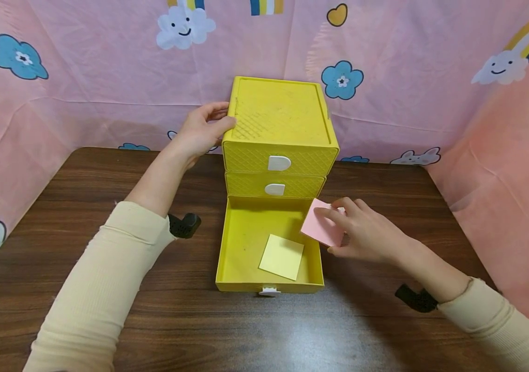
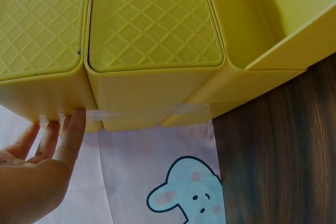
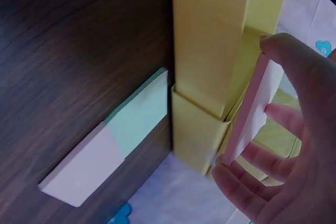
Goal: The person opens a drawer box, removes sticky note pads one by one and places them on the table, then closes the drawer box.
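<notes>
Over the drawer (image 1: 245, 232), fingers (image 1: 334, 213) pinch pink pad (image 1: 322, 227).

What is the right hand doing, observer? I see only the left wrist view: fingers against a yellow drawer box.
Observer: The right hand pinches a pink note pad above the right wall of the open bottom drawer.
Operator: Is anything in that drawer?
Observer: A yellow note pad lies flat on its floor.
Operator: Are there more pads anywhere?
Observer: Yes. The right wrist view shows a pink-and-green pad lying on the table beside the box.
</notes>
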### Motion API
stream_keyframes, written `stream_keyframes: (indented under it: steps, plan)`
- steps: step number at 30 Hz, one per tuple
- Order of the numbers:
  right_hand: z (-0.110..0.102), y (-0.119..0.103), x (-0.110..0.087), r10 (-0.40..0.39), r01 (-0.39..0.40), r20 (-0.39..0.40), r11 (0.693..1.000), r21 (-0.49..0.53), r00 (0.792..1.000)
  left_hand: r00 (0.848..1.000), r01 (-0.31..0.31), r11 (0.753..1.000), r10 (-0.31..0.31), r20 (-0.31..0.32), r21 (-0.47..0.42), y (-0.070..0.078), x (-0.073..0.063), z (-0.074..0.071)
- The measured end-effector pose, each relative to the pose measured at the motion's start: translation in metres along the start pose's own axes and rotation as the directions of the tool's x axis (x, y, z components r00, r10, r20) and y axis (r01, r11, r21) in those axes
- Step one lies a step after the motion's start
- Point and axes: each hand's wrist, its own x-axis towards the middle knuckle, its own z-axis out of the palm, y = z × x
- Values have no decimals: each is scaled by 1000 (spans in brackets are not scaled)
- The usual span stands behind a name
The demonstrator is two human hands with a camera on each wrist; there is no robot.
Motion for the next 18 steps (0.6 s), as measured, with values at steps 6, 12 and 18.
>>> stream_keyframes:
  steps: [6,12,18]
  plan:
    - [4,9,-10,77,-77,1,997,27,997,1000,-1,1000,1,-3,-9,0,0,0]
    - [9,19,-16,121,-122,19,991,49,992,1000,0,1000,0,-1,-12,0,0,0]
    - [12,28,-24,167,-167,11,983,77,986,1000,-4,1000,5,7,-18,0,0,0]
